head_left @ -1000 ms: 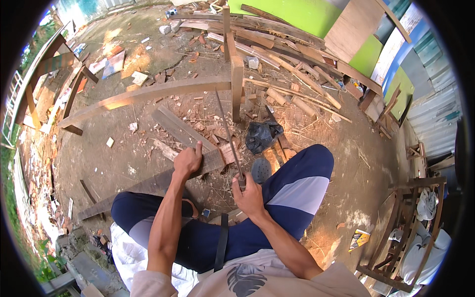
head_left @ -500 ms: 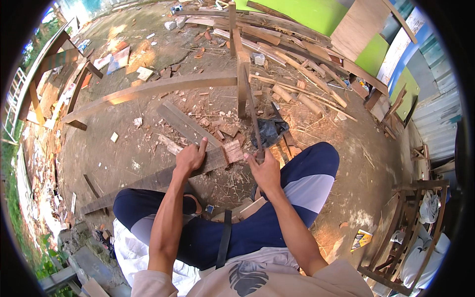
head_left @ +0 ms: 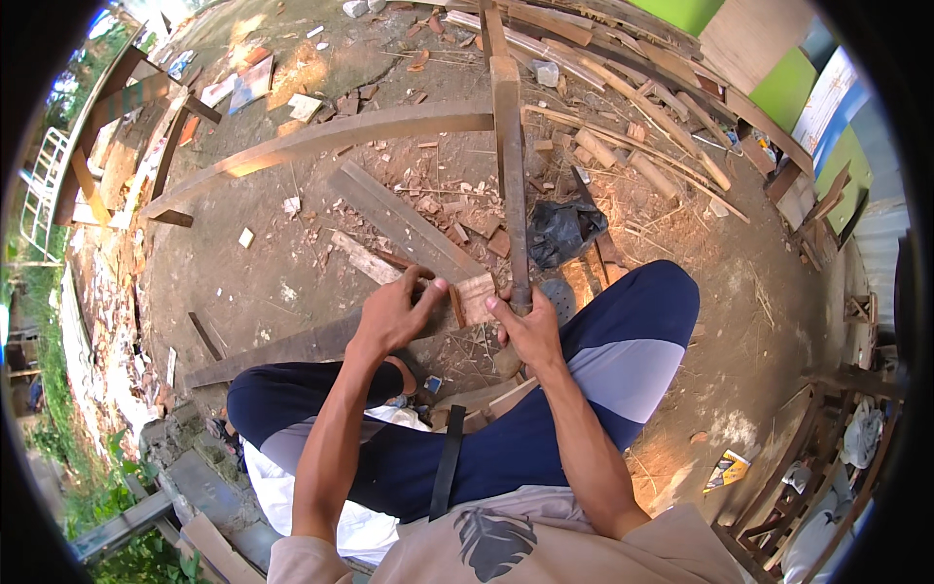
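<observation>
A long dark board (head_left: 282,352) lies slanting in front of my crossed legs, its right end cut to a pale, thinner step (head_left: 476,298). My left hand (head_left: 397,310) is closed over the board just behind that step, thumb along the top. In my right hand (head_left: 530,331) is a machete-like tool (head_left: 519,238), its long dark blade pointing away from me and its rounded wooden handle end showing below my fist. That fist is right beside the board's pale end. Whether the blade touches the wood, I cannot tell.
Ahead stands a wooden frame with a long rail (head_left: 331,136) and a post (head_left: 505,97). Wood chips and a loose plank (head_left: 404,219) lie before me. A black plastic bag (head_left: 562,234) sits right of the blade. Stacked timber (head_left: 632,92) lies at far right.
The view has shifted, so the scene sits lower and further right. My left hand's raised thumb has come down, and the machete-like tool is turned, showing a broader blade and its handle end.
</observation>
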Demonstrator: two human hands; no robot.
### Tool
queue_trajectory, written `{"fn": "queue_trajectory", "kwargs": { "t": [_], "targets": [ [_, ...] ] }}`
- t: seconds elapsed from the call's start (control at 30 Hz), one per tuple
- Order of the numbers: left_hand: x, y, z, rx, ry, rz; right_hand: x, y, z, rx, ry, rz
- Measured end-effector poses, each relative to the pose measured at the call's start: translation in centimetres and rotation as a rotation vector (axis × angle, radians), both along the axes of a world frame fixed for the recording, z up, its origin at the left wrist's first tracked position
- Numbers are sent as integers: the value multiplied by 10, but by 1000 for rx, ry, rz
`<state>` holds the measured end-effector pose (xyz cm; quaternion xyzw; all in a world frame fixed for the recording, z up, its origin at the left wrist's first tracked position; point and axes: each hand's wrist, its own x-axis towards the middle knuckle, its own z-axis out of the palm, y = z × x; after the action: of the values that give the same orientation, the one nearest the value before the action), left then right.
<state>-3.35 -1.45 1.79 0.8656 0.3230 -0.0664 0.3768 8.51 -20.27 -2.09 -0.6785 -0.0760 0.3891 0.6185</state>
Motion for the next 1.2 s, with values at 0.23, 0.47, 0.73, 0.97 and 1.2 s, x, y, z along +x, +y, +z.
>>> {"fn": "queue_trajectory", "kwargs": {
  "t": [0.23,0.47,0.73,0.97,1.2],
  "targets": [
    [14,-31,2,278,-242,-141,1,3,-9,-60,-60,11],
    [27,-51,8,371,-145,-94,-3,0,-17,-101,-217,23],
    [36,-30,10,232,-54,149,-3,-2,-6,-155,-195,54],
    [14,-58,16,651,-204,-251,-5,-4,-15,-107,-274,24],
    [8,-75,5,788,-202,-249,-4,-6,-13,-134,-254,46]
  ]
}}
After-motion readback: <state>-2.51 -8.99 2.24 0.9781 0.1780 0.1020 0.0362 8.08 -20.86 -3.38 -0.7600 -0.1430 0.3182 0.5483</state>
